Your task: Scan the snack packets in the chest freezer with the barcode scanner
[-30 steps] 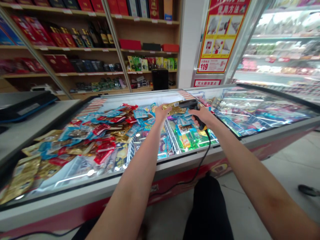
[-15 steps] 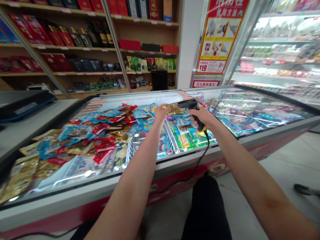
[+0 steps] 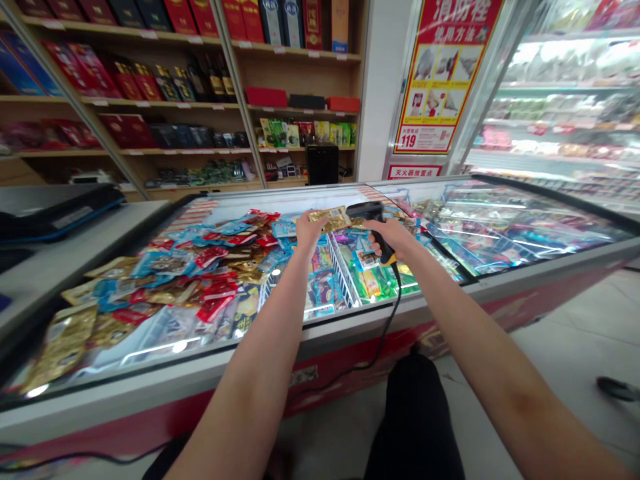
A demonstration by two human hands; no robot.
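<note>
My left hand [image 3: 310, 231] pinches a gold foil packet [image 3: 329, 218] by its edge, above a chest freezer [image 3: 165, 390] full of snack packets. My right hand [image 3: 393, 239] grips a black and yellow handheld barcode scanner [image 3: 367, 211], whose head points toward the packet and stands close to it. A black coiled cable [image 3: 384, 340] runs from the scanner's butt down over the freezer's front edge. Both hands are over a white wire divider [image 3: 343, 277] inside the freezer, with blue, green and red packets beneath them.
Wooden shelves [image 3: 175, 107] of boxed goods and bottles stand behind the freezer. A lit chilled display case [image 3: 555, 113] and a red poster [image 3: 440, 80] are at the right. A grey counter [image 3: 65, 247] with a black pad runs along the left. My dark trousers show below.
Both hands have shifted slightly left and closer together, carrying the gold packet and scanner. The whole scene sits a little lower in the view.
</note>
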